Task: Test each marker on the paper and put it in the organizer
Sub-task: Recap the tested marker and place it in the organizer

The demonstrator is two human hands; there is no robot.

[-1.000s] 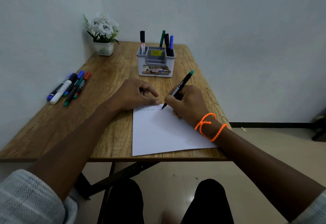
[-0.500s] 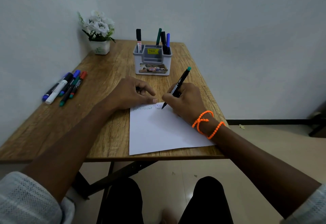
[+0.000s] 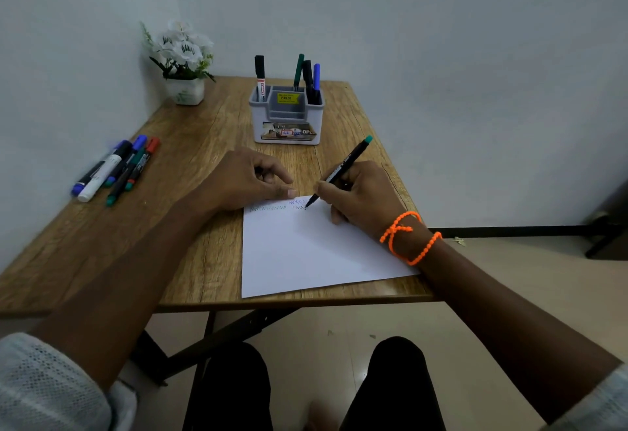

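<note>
We see the marker [image 3: 343,169], black with a green end cap, gripped in the right hand [image 3: 360,194] like a pen, its tip touching the paper [image 3: 306,254] near the sheet's far edge, at the end of a short zigzag. More zigzag lines run along that far edge toward the sheet's left corner; their colours are too faint for us to name with any confidence. The left hand [image 3: 244,181] rests at the paper's far left corner, fingers loosely curled and gripping nothing, with a fingertip pressing on the sheet's edge. An orange bracelet [image 3: 407,237] circles the right wrist, over the paper's right side. The paper lies on the wooden table [image 3: 190,145], its near edge almost at the table's front edge. Beyond the paper, toward the wall, stands the grey organizer [image 3: 287,118] with four markers upright in it: a black-capped one with a white and red barrel in its left compartment, and a green, a black and a blue one together in its right compartment. Well to the left of the paper, a bunch of loose markers [image 3: 115,167] lies side by side near the table's left edge. Far left of the organizer, in the table's back corner, sits a small white pot of white flowers [image 3: 181,60].
</note>
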